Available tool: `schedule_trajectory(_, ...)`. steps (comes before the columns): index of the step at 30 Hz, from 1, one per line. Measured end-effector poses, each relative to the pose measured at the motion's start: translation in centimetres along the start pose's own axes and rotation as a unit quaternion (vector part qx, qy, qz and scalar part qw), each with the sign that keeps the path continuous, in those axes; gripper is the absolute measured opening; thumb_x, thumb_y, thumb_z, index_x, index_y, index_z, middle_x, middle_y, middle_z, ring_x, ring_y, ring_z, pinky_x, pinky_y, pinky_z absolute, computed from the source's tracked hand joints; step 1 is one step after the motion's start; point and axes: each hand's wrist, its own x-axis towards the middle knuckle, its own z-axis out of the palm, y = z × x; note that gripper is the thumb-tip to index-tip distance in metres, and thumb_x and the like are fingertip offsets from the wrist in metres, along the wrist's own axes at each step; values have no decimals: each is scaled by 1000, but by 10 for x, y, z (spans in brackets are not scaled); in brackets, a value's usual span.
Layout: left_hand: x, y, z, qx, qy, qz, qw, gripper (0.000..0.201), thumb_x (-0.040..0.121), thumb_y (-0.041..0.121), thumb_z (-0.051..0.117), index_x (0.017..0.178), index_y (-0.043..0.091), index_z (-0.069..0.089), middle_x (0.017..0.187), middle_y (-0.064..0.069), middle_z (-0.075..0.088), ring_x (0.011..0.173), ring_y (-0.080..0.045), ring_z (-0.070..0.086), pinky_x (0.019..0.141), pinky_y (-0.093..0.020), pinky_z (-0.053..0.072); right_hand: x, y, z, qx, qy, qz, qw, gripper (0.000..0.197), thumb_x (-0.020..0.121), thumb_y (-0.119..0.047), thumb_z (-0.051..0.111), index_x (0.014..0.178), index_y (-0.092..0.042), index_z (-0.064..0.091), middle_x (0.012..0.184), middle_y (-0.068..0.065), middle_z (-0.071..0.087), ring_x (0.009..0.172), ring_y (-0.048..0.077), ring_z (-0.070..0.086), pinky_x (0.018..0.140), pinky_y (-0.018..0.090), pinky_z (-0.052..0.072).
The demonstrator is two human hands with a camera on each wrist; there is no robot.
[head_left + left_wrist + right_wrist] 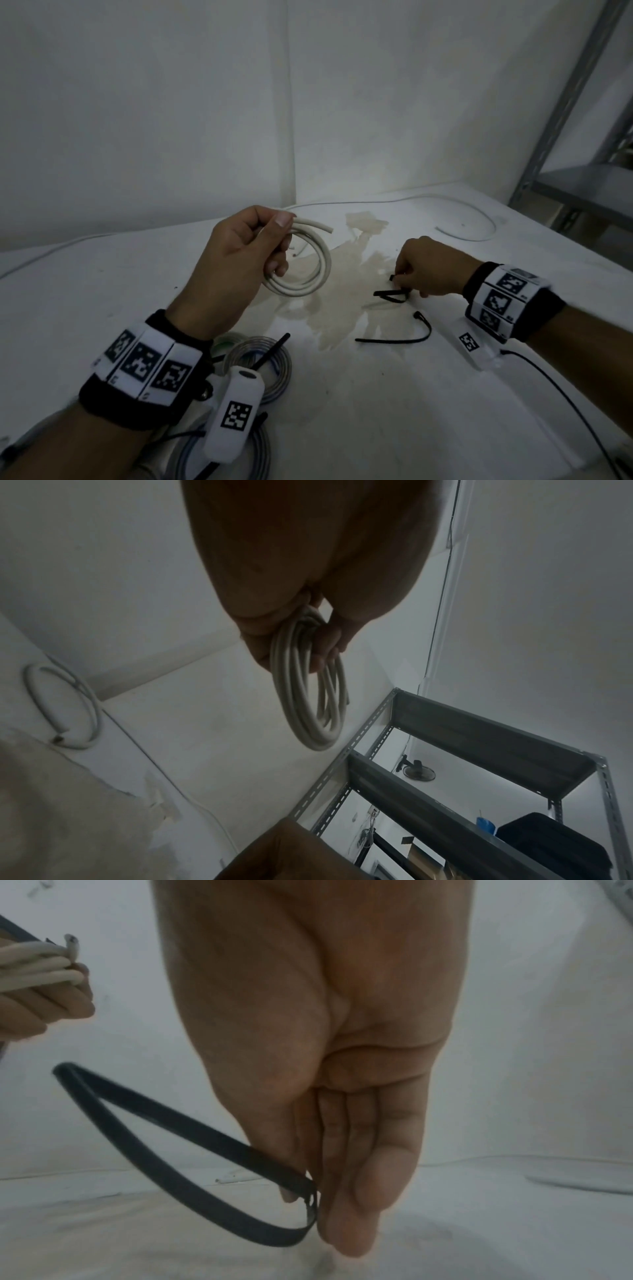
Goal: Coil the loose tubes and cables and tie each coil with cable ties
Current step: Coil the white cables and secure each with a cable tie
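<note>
Left hand (245, 255) around white coil (301, 263) (raised); cable tie (394, 295) rightward.

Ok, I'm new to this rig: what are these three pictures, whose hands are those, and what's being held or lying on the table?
No machine here: a person works bare-handed, with marker bands and a small camera on each wrist. The large picture comes from a head-worn camera; the other two look along each hand.

The left hand grips a coil of off-white cable, raised above the white table. The right hand pinches a looped black cable tie down at the table. Another black cable tie lies loose nearby. A loose white cable curves across the far side. Coils of grey cable, with black ties on them, sit near the left wrist. A grey metal shelf stands to the right.
</note>
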Motion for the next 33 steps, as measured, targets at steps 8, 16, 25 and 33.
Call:
schedule_trajectory(8, 5, 6, -13, -20, 8, 11, 1000, 32, 100, 17, 53, 103, -14, 57, 73, -4, 54, 51, -11, 37, 56, -27, 45, 4, -13, -2, -51, 30, 9, 998, 25, 102, -22, 61, 123, -10, 60, 118, 9, 57, 75, 18, 55, 54, 16, 36)
schedule_trajectory(16, 3, 17, -17, -47, -6, 16, 999, 33, 90, 26, 58, 99, -5, 62, 70, -1, 54, 50, -11, 36, 56, -27, 43, -5, -21, -22, 65, 60, -11, 996, 10, 97, -21, 68, 89, -15, 64, 75, 2, 73, 54, 13, 71, 49, 24, 52)
schedule_trajectory(25, 5, 38, -35, -53, 17, 40, 998, 41, 89, 28, 59, 102, -11, 60, 71, -3, 53, 50, -10, 36, 57, -27, 43, 0, -94, -70, 499, 267, -160, 809, 12, 86, 4, 77, 86, -2, 66, 74, 19, 74, 69, 34, 76, 67, 42, 63)
schedule_trajectory(33, 7, 53, -53, -26, 13, 66, 997, 30, 92, 27, 57, 98, -2, 65, 71, -5, 53, 51, -11, 38, 55, -27, 44, 13, -159, -89, 602, 254, -246, 716, 12, 86, 6, 75, 90, 0, 66, 85, 30, 73, 66, 29, 74, 65, 36, 62)
